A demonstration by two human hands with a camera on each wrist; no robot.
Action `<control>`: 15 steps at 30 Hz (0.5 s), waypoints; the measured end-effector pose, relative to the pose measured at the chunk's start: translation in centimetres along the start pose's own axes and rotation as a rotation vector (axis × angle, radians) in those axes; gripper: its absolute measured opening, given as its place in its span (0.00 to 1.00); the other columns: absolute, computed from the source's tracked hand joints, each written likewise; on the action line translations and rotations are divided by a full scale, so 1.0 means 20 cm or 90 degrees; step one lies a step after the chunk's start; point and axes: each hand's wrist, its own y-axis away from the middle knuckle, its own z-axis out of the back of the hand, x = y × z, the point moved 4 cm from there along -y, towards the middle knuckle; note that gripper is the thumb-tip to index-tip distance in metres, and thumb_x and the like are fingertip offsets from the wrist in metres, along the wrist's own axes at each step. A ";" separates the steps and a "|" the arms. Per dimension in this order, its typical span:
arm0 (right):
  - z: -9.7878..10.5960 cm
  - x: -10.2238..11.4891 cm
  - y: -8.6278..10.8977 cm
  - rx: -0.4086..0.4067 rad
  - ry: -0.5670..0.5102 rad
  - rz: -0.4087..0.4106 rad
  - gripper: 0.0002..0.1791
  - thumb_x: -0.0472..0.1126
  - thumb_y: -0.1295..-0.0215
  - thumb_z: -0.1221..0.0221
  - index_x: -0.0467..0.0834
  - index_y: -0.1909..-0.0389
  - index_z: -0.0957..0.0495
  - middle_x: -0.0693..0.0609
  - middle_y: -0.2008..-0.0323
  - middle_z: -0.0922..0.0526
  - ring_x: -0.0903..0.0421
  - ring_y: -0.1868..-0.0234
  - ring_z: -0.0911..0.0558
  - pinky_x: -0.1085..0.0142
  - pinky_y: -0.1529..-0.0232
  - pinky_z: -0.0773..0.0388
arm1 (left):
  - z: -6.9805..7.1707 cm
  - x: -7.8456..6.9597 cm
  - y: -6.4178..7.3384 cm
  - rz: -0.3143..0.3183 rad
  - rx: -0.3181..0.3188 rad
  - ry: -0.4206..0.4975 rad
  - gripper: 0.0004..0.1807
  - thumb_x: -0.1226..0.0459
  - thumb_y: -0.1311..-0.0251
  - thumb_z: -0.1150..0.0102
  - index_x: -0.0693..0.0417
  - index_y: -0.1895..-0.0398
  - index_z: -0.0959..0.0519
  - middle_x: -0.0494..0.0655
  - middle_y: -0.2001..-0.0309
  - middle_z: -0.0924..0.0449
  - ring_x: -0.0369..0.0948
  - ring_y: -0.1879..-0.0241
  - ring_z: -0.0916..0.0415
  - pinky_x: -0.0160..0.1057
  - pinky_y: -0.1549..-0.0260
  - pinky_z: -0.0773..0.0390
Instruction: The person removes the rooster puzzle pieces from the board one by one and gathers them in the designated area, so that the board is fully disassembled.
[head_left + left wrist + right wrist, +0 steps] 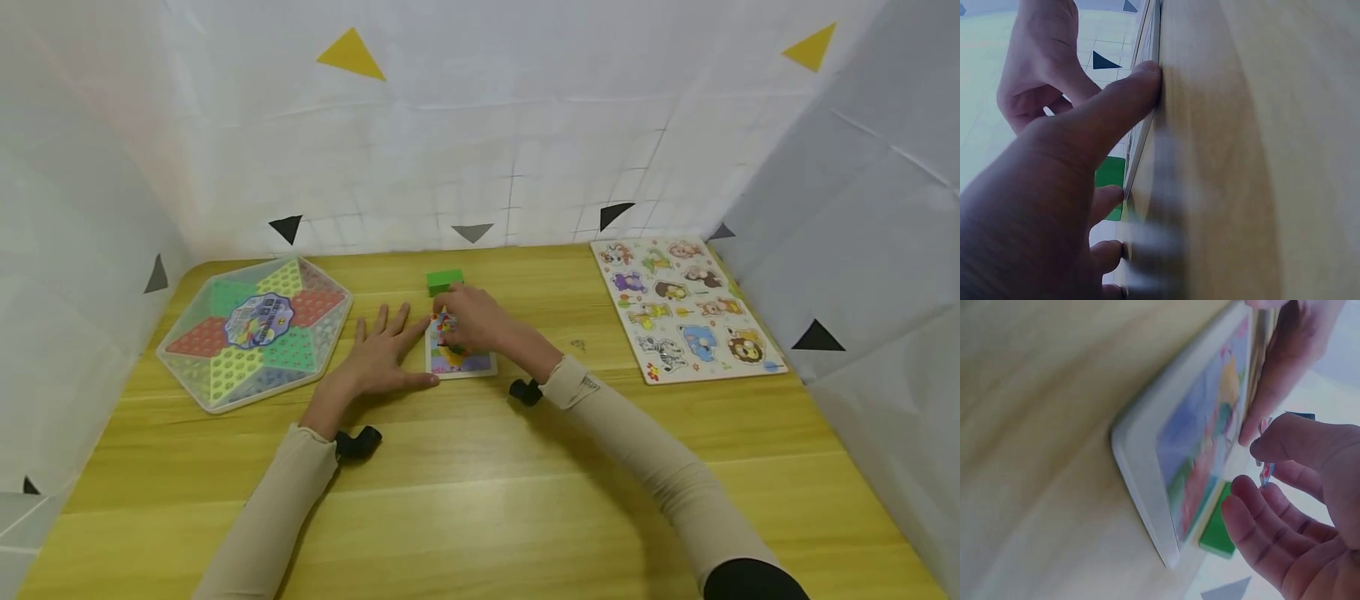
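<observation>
Head view first: there's a small tray on the table, about halfway between the side edges and closer to the back edge. It's got a pale raised rim with a bright cartoon picture inside. The left hand lies flat with its fingers spread wide, thumb at the tray's near left corner, index finger reaching the left edge. The right hand is bent over the tray and covers part of the picture. A green block sits just past it, near the table's back edge.

Back left corner has a clear hexagonal box; through the cover you can see red, yellow and green triangles full of dots, plus a round label in the middle. Back right corner has an animal board with a zebra, lion and others laid out in rows.

Left wrist view: the thumb is right up against the tray's edge, other fingers further along. Can't tell from here what the right hand has.

Right wrist view clears that up: thumb and fingertips pinch a tiny see-through piece with some red and blue on it, held over the tray, remaining fingers loosely bent.
</observation>
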 end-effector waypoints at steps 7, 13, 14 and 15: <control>0.08 -0.05 0.06 -0.036 -0.036 0.012 0.19 0.40 0.42 0.28 0.41 0.51 0.18 0.46 0.55 0.21 0.50 0.54 0.22 0.58 0.55 0.22 | 0.00 0.00 -0.01 0.006 0.004 -0.005 0.56 0.26 0.46 0.46 0.37 0.18 0.52 0.54 0.20 0.68 0.61 0.24 0.77 0.71 0.35 0.74; 0.12 -0.12 0.12 -0.028 -0.024 -0.002 0.17 0.40 0.42 0.28 0.42 0.52 0.17 0.46 0.57 0.23 0.51 0.58 0.23 0.58 0.58 0.23 | 0.00 0.00 -0.01 0.008 0.009 -0.012 0.57 0.26 0.46 0.47 0.37 0.18 0.52 0.54 0.20 0.68 0.61 0.24 0.76 0.71 0.34 0.73; 0.12 -0.13 0.12 -0.023 -0.017 -0.004 0.17 0.40 0.42 0.29 0.42 0.52 0.17 0.46 0.57 0.23 0.51 0.58 0.23 0.59 0.58 0.23 | 0.00 0.00 -0.01 0.009 0.011 -0.013 0.57 0.26 0.46 0.47 0.37 0.18 0.53 0.54 0.20 0.68 0.61 0.24 0.76 0.71 0.34 0.73; 0.12 -0.14 0.13 -0.021 -0.012 -0.007 0.17 0.40 0.41 0.29 0.42 0.52 0.17 0.46 0.57 0.23 0.51 0.59 0.23 0.59 0.59 0.23 | 0.00 0.00 0.00 0.010 0.013 -0.011 0.57 0.26 0.46 0.47 0.37 0.18 0.53 0.54 0.19 0.68 0.61 0.24 0.76 0.70 0.34 0.73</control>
